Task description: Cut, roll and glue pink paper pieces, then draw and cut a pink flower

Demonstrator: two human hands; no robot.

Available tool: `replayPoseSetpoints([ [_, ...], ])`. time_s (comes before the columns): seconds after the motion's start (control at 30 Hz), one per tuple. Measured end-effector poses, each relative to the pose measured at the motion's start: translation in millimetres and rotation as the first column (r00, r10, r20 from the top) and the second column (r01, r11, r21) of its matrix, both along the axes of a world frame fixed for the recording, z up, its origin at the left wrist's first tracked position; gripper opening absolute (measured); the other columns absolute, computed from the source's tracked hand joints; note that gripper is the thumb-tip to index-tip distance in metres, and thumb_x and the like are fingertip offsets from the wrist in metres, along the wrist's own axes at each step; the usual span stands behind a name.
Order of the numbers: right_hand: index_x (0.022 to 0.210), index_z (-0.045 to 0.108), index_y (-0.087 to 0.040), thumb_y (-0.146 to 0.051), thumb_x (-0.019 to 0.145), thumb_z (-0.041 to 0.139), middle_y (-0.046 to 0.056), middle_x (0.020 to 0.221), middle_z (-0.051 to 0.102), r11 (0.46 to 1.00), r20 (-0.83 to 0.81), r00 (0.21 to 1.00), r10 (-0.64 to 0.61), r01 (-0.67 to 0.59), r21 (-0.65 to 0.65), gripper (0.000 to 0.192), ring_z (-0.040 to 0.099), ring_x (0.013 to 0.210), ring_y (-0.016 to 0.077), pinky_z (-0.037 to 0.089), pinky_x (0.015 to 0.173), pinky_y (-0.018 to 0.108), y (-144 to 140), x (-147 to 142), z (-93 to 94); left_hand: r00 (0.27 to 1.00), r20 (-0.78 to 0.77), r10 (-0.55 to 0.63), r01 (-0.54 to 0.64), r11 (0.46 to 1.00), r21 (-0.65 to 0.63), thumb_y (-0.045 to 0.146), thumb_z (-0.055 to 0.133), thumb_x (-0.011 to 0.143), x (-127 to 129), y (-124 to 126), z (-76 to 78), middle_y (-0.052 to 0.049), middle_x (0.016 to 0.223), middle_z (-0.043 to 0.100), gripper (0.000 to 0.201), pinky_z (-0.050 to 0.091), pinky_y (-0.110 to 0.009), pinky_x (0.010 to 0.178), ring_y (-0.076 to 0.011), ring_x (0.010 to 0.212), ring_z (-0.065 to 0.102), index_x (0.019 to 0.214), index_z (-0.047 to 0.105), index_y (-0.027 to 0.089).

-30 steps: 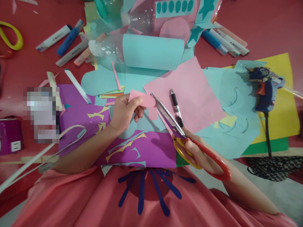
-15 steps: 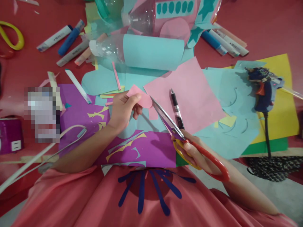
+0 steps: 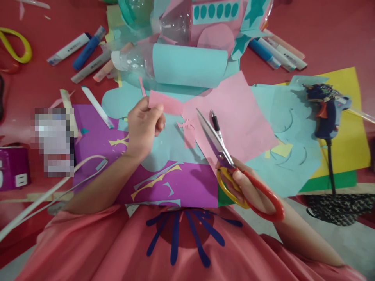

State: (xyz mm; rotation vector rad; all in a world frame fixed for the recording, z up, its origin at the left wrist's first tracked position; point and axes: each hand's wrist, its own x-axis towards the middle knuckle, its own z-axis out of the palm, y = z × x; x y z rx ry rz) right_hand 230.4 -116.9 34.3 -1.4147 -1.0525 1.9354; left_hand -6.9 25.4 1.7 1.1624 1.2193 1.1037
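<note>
- The left hand (image 3: 143, 127) is closed in a pinch on a pink paper cutout (image 3: 165, 104), lifted above the blue paper (image 3: 172, 142) and apart from the scissors (image 3: 234, 168)
- The right hand (image 3: 249, 189) is curled through the scissors' loops; the blades look shut
- The cutout looks light, thin and floppy, easy to crease or tear; best held near its edge with a gentle pinch
- A pen (image 3: 216, 124) lies on the pink sheet (image 3: 234, 117), just beside the blades
</note>
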Motion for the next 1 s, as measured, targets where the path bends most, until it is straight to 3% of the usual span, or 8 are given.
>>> replayPoseSetpoints([
  [0.1,0.104,0.053,-0.024,-0.06,0.096,0.041,-0.008,0.057,0.044,0.996,-0.124,0.988,-0.088,0.088,-0.004,0.038,0.031,0.033,0.0061,0.026,0.032,0.022,2,3,-2.5,1.0,-0.026,-0.014,0.017,0.991,0.132,0.037,0.063,0.087,-6,4,-5.5,0.004,0.088,0.062,0.04,0.038,-0.024,0.039,-0.0055,0.047,0.048,0.122,0.047,0.033],
  [0.2,0.106,0.053,-0.026,-0.057,0.096,0.044,-0.008,0.059,0.046,0.983,-0.181,0.967,-0.18,0.181,-0.007,0.034,0.031,0.033,0.0061,0.029,0.032,0.022,6,3,-0.8,0.948,-0.319,-0.011,0.124,0.934,0.336,0.034,0.066,0.084,-5,-2,-7.2,-0.001,0.109,0.056,0.049,0.049,-0.026,0.056,-0.0086,0.067,0.055,0.129,0.045,0.033],
  [0.3,0.107,0.053,-0.025,-0.056,0.095,0.047,-0.008,0.059,0.046,0.977,-0.182,0.96,-0.215,0.212,-0.036,0.033,0.032,0.032,0.0063,0.028,0.031,0.022,7,3,1.0,0.649,-0.747,-0.145,0.485,0.835,0.26,0.028,0.065,0.082,2,-13,-5.7,-0.006,0.114,0.059,0.024,0.05,-0.043,0.092,-0.024,0.105,0.058,0.106,0.061,0.025],
  [0.37,0.107,0.053,-0.025,-0.056,0.095,0.047,-0.008,0.058,0.045,0.978,-0.182,0.961,-0.21,0.208,-0.031,0.034,0.032,0.032,0.0064,0.028,0.031,0.022,7,3,0.8,0.487,-0.859,-0.159,0.529,0.836,0.145,0.03,0.071,0.077,8,-19,-4.0,-0.011,0.124,0.057,0.034,0.045,-0.049,0.1,-0.0314,0.117,0.053,0.108,0.061,0.022],
  [0.5,0.11,0.053,-0.024,-0.056,0.096,0.046,-0.008,0.058,0.046,0.98,-0.183,0.963,-0.197,0.2,-0.003,0.036,0.032,0.032,0.0059,0.028,0.031,0.021,4,2,-1.7,0.378,-0.907,-0.188,0.528,0.848,0.044,0.029,0.072,0.078,14,-24,-2.0,-0.013,0.134,0.052,0.031,0.04,-0.051,0.105,-0.0347,0.127,0.046,0.105,0.06,0.02],
  [0.73,0.111,0.052,-0.025,-0.058,0.095,0.047,-0.007,0.064,0.049,0.982,-0.16,0.969,-0.19,0.189,-0.024,0.037,0.032,0.033,0.0051,0.027,0.031,0.022,2,3,-4.3,0.498,-0.844,-0.2,0.53,0.841,0.113,0.026,0.069,0.079,11,-21,-10.8,-0.01,0.123,0.058,0.012,0.04,-0.051,0.1,-0.0325,0.12,0.048,0.089,0.062,0.022],
  [0.9,0.106,0.053,-0.025,-0.059,0.095,0.046,-0.009,0.055,0.044,0.987,-0.147,0.976,-0.161,0.164,0.005,0.036,0.032,0.032,0.0066,0.029,0.033,0.023,3,3,-2.4,0.76,-0.598,-0.254,0.482,0.837,0.258,0.022,0.058,0.085,10,-20,-3.5,-0.004,0.095,0.062,0.004,0.048,-0.036,0.087,-0.0194,0.092,0.058,0.083,0.055,0.023],
  [1.0,0.096,0.052,-0.025,-0.063,0.095,0.043,-0.009,0.051,0.042,0.989,-0.153,0.978,-0.145,0.145,-0.006,0.039,0.032,0.031,0.0073,0.028,0.032,0.024,4,4,-2.0,0.894,-0.381,-0.237,0.344,0.907,0.242,0.025,0.06,0.085,11,-20,0.6,0.0,0.086,0.061,0.006,0.05,-0.027,0.074,-0.0127,0.076,0.058,0.087,0.055,0.023],
])
